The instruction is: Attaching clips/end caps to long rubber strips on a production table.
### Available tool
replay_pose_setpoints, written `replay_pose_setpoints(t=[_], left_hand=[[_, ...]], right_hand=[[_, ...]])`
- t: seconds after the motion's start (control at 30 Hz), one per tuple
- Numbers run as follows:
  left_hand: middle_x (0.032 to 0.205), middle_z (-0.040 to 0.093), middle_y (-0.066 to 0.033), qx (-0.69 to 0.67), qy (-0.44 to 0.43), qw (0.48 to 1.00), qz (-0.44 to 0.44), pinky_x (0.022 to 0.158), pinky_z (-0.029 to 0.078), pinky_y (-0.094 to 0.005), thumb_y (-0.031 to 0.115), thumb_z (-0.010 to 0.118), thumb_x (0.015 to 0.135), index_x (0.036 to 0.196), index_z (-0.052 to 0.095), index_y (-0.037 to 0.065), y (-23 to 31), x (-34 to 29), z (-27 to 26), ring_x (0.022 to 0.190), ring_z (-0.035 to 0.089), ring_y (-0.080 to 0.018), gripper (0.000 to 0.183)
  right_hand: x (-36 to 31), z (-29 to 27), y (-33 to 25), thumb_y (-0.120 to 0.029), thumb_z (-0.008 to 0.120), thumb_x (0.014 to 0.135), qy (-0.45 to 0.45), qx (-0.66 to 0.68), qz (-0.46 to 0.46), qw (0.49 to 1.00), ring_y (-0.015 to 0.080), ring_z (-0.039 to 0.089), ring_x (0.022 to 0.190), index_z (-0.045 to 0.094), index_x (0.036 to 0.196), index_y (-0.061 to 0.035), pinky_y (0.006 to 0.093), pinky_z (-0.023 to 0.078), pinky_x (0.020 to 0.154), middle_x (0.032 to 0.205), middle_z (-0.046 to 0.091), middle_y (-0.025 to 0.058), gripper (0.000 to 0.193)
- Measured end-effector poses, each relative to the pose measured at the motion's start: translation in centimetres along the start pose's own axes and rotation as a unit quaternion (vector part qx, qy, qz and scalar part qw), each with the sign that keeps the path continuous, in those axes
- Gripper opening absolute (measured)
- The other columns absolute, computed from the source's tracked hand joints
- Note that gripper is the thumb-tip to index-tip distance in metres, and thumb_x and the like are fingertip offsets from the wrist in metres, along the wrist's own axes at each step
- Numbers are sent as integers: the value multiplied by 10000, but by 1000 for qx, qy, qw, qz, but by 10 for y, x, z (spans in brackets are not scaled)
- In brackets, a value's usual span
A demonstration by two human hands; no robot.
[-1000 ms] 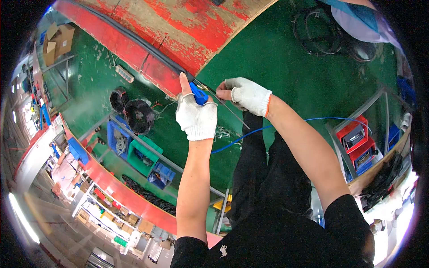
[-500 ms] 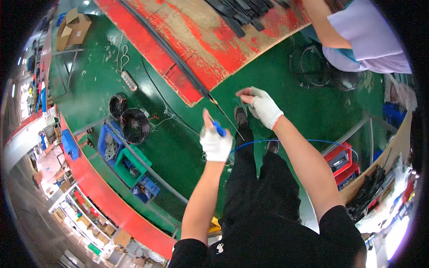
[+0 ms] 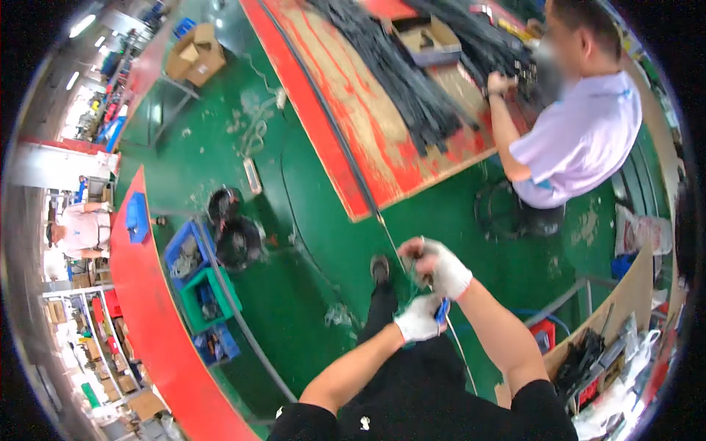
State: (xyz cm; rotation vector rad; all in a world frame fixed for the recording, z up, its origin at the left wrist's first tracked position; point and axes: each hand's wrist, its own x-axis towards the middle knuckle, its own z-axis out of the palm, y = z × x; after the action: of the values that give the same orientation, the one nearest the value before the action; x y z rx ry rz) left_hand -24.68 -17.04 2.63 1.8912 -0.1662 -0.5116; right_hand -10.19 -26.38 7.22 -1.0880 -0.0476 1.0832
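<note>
Your left hand: closed around blue tool. Your right hand: fingers curled at thin rod; blurred, pinch cannot be confirmed. Rod reaches black tube ahead, on bench. Advisable: keep rod aligned, tool clear of fingertips.

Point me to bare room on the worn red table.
The tabletop is bare between the long black tube along its left edge and the dark strips. Around the open box, flanked by strips, it is crowded.
</note>
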Motion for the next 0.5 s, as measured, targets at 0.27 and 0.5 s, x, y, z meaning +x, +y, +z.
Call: replay_pose_setpoints(t=[0.27, 0.5], left_hand=[[940, 634, -129, -74, -139, 987, -38, 816, 554, -400, 57, 713, 793, 1312, 558, 93, -28, -10, -44, 858, 673, -304, 542], [960, 668, -192, -8, -75, 997, -6, 781, 549, -446, 99, 703, 842, 1318, 557, 86, -36, -24, -129, 901, 692, -410, 498]], right_hand=[[122, -117, 75, -504, 661, 1005, 288, -162, 75, 941, 207, 640, 929, 674, 1243, -48, 425, 535, 812, 1044, 683, 78, 515], [198, 23, 49, -549, 612, 1043, 313, -165, 118, 928, 187, 609, 677, 713, 1057, -47, 380, 486, 604, 812, 671, 62, 512]])
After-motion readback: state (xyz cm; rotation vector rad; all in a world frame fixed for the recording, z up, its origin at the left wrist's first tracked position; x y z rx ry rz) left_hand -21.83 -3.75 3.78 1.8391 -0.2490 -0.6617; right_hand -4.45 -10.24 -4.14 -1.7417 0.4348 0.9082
